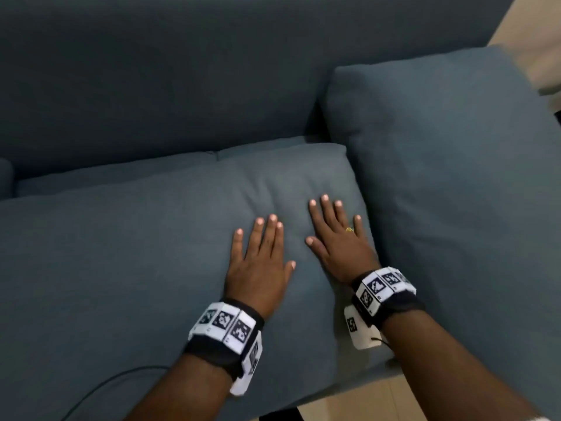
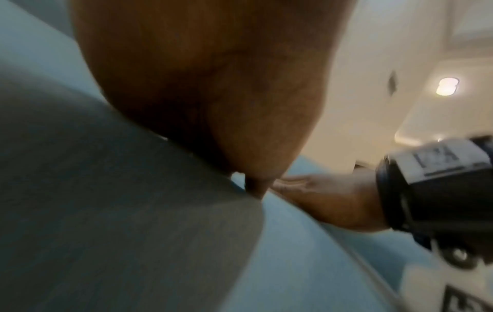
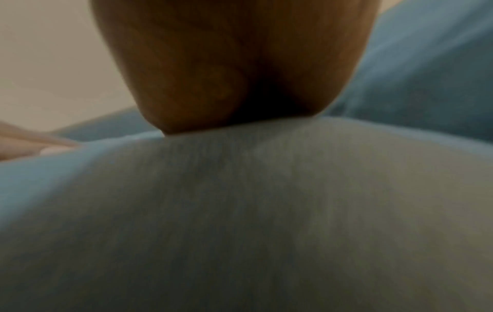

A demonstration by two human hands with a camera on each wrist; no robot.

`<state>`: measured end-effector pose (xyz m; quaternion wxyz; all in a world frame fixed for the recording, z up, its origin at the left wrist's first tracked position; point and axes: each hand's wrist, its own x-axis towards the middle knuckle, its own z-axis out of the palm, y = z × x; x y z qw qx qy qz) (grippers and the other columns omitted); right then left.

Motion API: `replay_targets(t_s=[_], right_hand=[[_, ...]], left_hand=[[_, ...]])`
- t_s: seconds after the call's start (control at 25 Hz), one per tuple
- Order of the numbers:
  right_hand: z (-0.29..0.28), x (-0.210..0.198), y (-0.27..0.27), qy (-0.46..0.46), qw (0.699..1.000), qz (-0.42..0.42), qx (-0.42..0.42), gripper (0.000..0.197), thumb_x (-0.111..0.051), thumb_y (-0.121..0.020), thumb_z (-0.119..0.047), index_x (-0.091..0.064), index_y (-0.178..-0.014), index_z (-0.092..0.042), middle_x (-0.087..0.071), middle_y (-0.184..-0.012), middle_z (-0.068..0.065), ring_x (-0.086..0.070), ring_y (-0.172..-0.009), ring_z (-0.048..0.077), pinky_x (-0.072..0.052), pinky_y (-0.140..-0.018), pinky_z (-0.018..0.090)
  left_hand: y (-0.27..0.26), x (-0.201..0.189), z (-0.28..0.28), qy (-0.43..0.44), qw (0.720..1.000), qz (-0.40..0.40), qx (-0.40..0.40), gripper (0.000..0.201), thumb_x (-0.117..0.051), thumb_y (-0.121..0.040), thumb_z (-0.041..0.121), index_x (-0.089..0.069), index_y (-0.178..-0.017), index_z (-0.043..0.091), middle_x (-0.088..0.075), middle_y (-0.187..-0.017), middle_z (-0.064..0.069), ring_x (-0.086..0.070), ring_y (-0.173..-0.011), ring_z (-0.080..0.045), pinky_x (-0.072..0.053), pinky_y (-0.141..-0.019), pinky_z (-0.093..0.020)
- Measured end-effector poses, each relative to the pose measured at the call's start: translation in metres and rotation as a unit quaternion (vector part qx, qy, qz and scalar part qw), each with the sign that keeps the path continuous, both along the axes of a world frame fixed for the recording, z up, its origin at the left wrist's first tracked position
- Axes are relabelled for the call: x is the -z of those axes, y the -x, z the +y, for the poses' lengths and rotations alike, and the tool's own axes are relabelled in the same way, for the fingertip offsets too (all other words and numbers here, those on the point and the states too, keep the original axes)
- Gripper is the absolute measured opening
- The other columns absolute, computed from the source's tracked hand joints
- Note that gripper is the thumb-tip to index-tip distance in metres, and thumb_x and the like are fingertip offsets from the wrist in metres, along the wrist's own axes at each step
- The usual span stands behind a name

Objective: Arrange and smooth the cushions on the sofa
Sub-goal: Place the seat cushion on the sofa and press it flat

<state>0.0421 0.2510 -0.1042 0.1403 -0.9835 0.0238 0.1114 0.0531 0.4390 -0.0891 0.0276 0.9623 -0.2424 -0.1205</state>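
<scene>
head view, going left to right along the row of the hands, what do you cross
seat cushion → left hand → right hand → ring on that hand → upright cushion

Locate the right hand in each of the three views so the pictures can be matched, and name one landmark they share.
Head view: the right hand lies flat, fingers spread, right of centre on the seat cushion.
Left wrist view: the right hand shows side-on at right of centre, beside its black wrist band.
Right wrist view: the right hand fills the top centre, its heel down on the fabric.
Shared landmark: the blue-grey seat cushion under both hands.
</scene>
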Motion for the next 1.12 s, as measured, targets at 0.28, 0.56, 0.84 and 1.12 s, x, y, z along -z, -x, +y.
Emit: replay_targets(t_s=[0.28, 0.56, 0.84, 1.12], right_hand=[[-0.045, 0.016, 0.03, -0.086, 0.994, 0.005, 0.06, 0.079, -0.028, -0.096, -0.06, -0.001, -0.162, -0.026, 0.006, -0.17, 0.002, 0.004, -0.156, 0.02, -0.027, -0.119, 0.058], [-0.016, 0.022, 0.084, -0.073, 0.995, -0.021, 0.069, 0.076, -0.024, -0.1, -0.056, 0.01, -0.161, -0.027, 0.021, -0.167, -0.005, 0.019, -0.154, 0.02, -0.01, -0.125, 0.058], [0.037, 0.008, 0.088, -0.006, 0.997, -0.065, 0.032, 0.072, -0.029, -0.102, -0.047, -0.007, -0.163, -0.016, 0.001, -0.169, 0.008, -0.001, -0.157, 0.031, -0.016, -0.12, 0.066], [0.136, -0.006, 0.092, 0.015, 0.993, -0.106, -0.056, 0.065, -0.033, -0.103, -0.041, -0.019, -0.162, -0.017, -0.009, -0.169, 0.002, -0.014, -0.156, 0.03, -0.022, -0.118, 0.065]], left_hand=[[0.019, -0.003, -0.055, 0.003, 1.0, 0.005, 0.018, 0.087, -0.045, -0.1, 0.055, -0.007, -0.161, 0.007, 0.007, -0.168, -0.012, -0.001, -0.157, -0.027, -0.001, -0.124, -0.053], [0.06, -0.003, -0.022, -0.003, 0.999, -0.028, 0.02, 0.082, -0.046, -0.102, 0.052, -0.009, -0.161, 0.009, 0.003, -0.169, -0.009, -0.008, -0.156, -0.027, -0.014, -0.123, -0.06], [0.071, 0.011, 0.012, -0.014, 0.999, -0.047, -0.007, 0.075, -0.044, -0.105, 0.045, -0.012, -0.161, 0.008, -0.001, -0.169, -0.009, -0.009, -0.156, -0.026, -0.005, -0.123, -0.055], [0.096, 0.003, 0.137, 0.022, 0.99, -0.092, -0.107, 0.068, -0.037, -0.106, 0.039, -0.012, -0.16, 0.006, -0.001, -0.17, -0.009, -0.007, -0.156, -0.027, -0.005, -0.123, -0.057]])
